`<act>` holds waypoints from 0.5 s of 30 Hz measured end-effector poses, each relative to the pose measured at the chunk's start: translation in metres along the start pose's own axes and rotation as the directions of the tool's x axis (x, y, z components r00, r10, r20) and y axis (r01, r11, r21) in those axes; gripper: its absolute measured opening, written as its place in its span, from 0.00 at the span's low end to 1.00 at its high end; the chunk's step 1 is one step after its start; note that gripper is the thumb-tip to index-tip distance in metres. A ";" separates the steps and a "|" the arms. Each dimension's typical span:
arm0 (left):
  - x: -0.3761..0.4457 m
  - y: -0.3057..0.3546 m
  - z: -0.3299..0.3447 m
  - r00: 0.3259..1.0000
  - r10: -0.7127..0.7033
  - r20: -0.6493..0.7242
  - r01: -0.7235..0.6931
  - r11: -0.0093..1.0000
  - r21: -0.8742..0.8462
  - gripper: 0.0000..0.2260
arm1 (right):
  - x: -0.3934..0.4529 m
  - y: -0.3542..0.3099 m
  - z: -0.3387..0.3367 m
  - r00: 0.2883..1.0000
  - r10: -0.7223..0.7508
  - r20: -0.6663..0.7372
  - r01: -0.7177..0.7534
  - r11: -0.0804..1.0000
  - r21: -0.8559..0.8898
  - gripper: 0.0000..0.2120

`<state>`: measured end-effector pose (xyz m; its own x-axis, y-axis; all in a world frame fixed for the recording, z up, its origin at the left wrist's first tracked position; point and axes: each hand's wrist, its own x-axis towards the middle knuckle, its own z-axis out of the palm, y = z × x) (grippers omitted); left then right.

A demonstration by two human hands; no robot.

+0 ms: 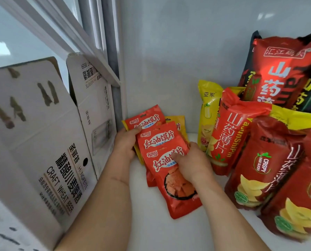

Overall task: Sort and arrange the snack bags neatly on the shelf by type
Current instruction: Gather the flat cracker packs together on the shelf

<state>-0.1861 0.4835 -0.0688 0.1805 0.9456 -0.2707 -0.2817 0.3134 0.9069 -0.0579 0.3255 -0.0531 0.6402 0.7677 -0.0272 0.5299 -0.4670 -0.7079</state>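
Left hand [125, 142] grips the far small red bags [152, 132] — right hand [191, 163] pinches the nearest bag [176, 187], long axis running near-to-far.

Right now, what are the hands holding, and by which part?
Both hold the small red snack packets. The left hand grips the fanned stack by its left edge; the right hand pinches the front packet at its right edge, thumb on its face.
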 end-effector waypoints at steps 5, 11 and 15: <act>-0.001 0.000 0.000 1.000 0.005 0.022 -0.005 1.000 0.003 0.08 | -0.014 0.022 -0.002 0.995 0.039 0.092 -0.062 0.963 0.263 0.16; -0.013 0.003 0.005 0.988 -0.074 0.138 0.086 0.993 -0.079 0.08 | -0.023 0.025 -0.009 0.988 0.015 0.156 -0.069 0.935 0.348 0.07; -0.017 0.003 0.008 0.967 -0.121 0.224 0.122 0.992 0.008 0.14 | -0.028 0.029 -0.009 0.977 0.016 0.214 -0.076 0.958 0.277 0.19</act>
<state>-0.1828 0.4678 -0.0593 0.4197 0.8569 -0.2991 -0.2504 0.4261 0.8693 -0.0553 0.2864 -0.0670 0.5151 0.8361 -0.1887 0.3046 -0.3844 -0.8715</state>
